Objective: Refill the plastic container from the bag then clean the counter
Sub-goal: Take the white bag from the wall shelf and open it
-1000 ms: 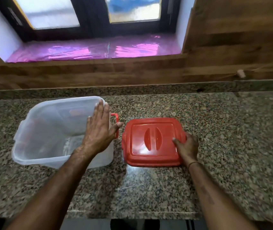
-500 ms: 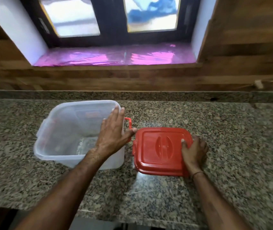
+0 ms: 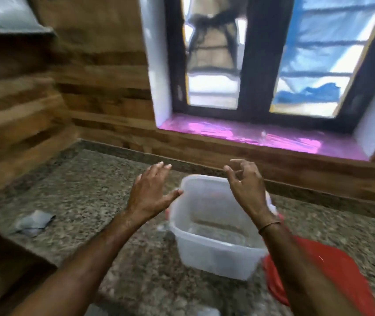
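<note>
While both hands hung above the counter (image 3: pixel 90 192), the items were placed thus:
Left hand (image 3: pixel 151 192): spread wide, empty, thumb tip at the container's near-left rim.
Right hand (image 3: pixel 247 185): fingers loosely curled, holding nothing.
Plastic container (image 3: pixel 213 252): clear, lidless, below and between the hands.
Red lid (image 3: pixel 332 270): flat, below the right forearm, beside the container.
Grey scrap (image 3: pixel 33 222): well left of the left hand, too blurred to identify.

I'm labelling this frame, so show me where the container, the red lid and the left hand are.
container (image 3: pixel 213 258), head view, its near front wall.
red lid (image 3: pixel 332 270), head view, its top surface right of the forearm.
left hand (image 3: pixel 150 192), head view, back of the hand.
</note>
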`<action>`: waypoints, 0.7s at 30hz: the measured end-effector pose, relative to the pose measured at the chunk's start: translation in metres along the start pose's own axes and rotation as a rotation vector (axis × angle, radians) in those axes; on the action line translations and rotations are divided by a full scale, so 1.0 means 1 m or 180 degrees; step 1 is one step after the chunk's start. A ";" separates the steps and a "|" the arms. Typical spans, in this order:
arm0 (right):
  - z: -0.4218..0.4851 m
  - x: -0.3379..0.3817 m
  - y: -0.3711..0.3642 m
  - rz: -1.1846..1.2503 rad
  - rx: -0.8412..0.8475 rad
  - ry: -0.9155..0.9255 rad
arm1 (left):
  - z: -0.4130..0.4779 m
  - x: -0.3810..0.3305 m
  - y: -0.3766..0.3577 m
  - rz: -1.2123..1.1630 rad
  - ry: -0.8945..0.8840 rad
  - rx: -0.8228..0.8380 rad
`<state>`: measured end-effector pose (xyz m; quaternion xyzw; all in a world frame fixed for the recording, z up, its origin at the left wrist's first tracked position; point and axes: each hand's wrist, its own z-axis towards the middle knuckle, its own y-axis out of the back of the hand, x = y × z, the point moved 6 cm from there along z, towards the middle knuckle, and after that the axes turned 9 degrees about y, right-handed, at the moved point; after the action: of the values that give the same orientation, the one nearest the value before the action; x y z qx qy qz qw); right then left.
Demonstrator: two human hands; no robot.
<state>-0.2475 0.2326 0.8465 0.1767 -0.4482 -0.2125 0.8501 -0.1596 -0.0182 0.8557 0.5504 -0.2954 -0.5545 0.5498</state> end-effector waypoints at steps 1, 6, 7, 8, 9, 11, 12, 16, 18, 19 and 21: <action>0.004 0.022 -0.023 -0.0010 0.0140 0.0113 | 0.002 0.024 0.015 -0.0040 0.0054 -0.0037; 0.026 0.142 -0.139 -0.0237 0.0842 0.0676 | 0.010 0.143 0.095 -0.0083 0.0312 -0.0292; 0.032 0.167 -0.160 -0.0277 0.0914 0.0787 | 0.012 0.167 0.112 -0.0051 0.0377 -0.0323; 0.038 0.186 -0.176 -0.0324 0.0992 0.0859 | 0.015 0.185 0.125 -0.0020 0.0433 -0.0349; 0.047 0.206 -0.192 -0.0369 0.1061 0.0931 | 0.019 0.206 0.140 0.0017 0.0482 -0.0400; 0.065 0.243 -0.219 -0.0454 0.1169 0.1064 | 0.029 0.240 0.167 0.0144 0.0539 -0.0487; 0.075 0.261 -0.232 -0.0456 0.1201 0.1126 | 0.035 0.257 0.180 0.0196 0.0588 -0.0561; 0.129 0.323 -0.277 -0.0352 0.1243 0.1397 | 0.070 0.314 0.233 0.0109 0.0817 -0.0761; 0.162 0.350 -0.298 -0.0169 0.1304 0.1507 | 0.092 0.338 0.261 0.0182 0.0851 -0.0847; 0.180 0.363 -0.309 -0.0063 0.1356 0.1551 | 0.103 0.350 0.275 0.0264 0.0858 -0.0930; 0.218 0.394 -0.333 0.0070 0.1446 0.1615 | 0.126 0.376 0.309 0.0351 0.0924 -0.1116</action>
<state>-0.2977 -0.2786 1.0706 0.4040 -0.2602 -0.0472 0.8757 -0.1101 -0.4727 1.0646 0.5035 -0.1420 -0.4815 0.7032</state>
